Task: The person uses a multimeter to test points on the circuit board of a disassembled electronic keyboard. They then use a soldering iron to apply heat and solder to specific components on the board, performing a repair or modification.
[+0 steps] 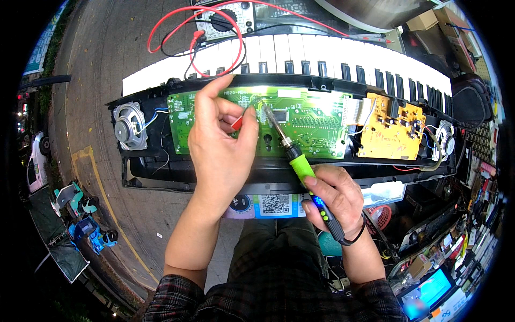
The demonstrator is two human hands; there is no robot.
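An electronic keyboard's green circuit board [316, 134] lies exposed in its black case. My right hand [339, 196] grips a soldering iron [301, 166] with a green and black handle and a lit display. Its metal tip slants up and left onto the board, beside a dark square chip [280, 115]. Over the board's left half is my left hand [222, 142], fingers curled around a small red piece [237, 123] whose kind I cannot make out. The left thumb points toward the iron's tip. Whether a thin wire runs from those fingers to the tip is too small to tell.
White and black keys [289, 53] line the far side. Left and right sit speakers [129, 126]; a yellow-orange board [394, 129] is wired at right. A multimeter [228, 21] with red and black leads lies behind. Cluttered tools and a lit screen [429, 292] fill the right.
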